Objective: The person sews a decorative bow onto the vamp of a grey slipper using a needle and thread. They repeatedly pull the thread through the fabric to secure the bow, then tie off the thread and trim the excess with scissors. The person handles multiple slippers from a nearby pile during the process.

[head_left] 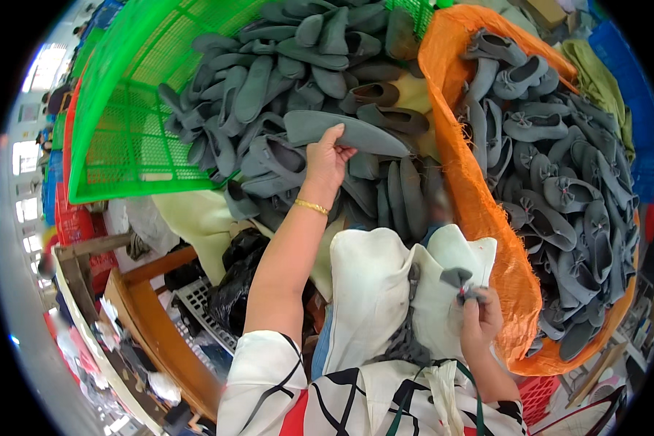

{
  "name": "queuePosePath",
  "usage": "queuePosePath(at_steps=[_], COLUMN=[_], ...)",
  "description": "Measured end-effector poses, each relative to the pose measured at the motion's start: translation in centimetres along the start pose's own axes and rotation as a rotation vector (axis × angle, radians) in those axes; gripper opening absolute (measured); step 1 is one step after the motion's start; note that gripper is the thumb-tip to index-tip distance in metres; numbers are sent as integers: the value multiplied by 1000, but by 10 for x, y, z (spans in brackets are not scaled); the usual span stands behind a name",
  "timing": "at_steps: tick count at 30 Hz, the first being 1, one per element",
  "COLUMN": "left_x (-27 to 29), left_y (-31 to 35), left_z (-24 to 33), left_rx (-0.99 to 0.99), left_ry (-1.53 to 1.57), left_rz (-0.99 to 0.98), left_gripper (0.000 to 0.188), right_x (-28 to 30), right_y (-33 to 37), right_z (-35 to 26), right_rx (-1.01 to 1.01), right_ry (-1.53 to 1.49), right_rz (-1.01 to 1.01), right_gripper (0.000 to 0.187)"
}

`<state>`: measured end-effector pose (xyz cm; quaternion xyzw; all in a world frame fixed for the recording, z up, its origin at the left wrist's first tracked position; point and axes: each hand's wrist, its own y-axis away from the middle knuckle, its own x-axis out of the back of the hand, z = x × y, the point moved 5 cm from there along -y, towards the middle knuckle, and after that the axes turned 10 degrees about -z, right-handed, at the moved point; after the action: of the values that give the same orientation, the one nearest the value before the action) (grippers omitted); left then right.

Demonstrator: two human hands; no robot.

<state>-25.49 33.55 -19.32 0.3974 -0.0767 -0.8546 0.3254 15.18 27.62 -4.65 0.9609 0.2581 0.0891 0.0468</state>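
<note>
My left hand grips a grey slip-on shoe by its side, thumb on top, above a heap of similar plain grey shoes. The heap spills out of a green plastic basket. My right hand is closed at my lap, pinching a small grey bow with a reddish spot at its middle. Pale cloth covers my thighs, with dark grey pieces lying in the fold between them.
To the right stands an orange woven sack full of grey shoes, several with bows. A wooden frame and a black plastic bag are at the lower left. A blue crate rises beyond the sack.
</note>
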Motion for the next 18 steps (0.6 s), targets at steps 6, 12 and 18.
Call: queuePosePath(at_steps=[6,12,18], left_x=[-88,-120,-106], left_y=[171,307,385], left_z=[42,16,14], left_rx=[154,180,144], left_ry=[136,-123,-419], left_rz=[-129,-336,-337], left_gripper=[17,27,23], right_x=[-47,-64,-62], right_y=[-23,-1,16], right_z=[-54,-95,-94], right_rx=[471,605,315], right_ry=[-116,-274,-144], right_rz=[78,36,-121], right_gripper=[18,17,12])
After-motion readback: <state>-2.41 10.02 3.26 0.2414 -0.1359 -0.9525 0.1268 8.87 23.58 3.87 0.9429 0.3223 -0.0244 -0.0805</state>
